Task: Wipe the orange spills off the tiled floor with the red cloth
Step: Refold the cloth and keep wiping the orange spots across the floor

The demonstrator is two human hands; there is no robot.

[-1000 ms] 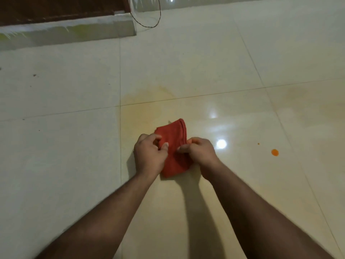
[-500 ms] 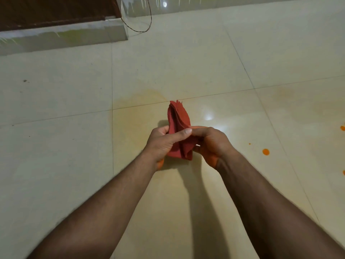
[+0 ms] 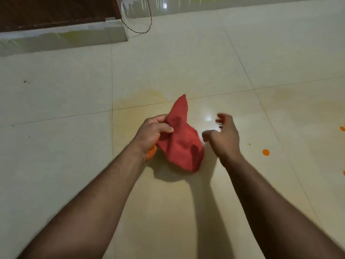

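Red cloth [image 3: 180, 141] bunched, one corner pointing up, lower end hanging above tiled floor [image 3: 74, 165]. Left hand [image 3: 154, 134] grips its edge, fingers curled. Right hand [image 3: 225, 136] beside it, apart, fingers loosely spread, blurred. Orange spills [image 3: 265, 152] on the floor to the right.

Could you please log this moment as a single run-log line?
left hand: grips red cloth above tiled floor | right hand: open, holds nothing | orange spill: unwiped, right of cloth
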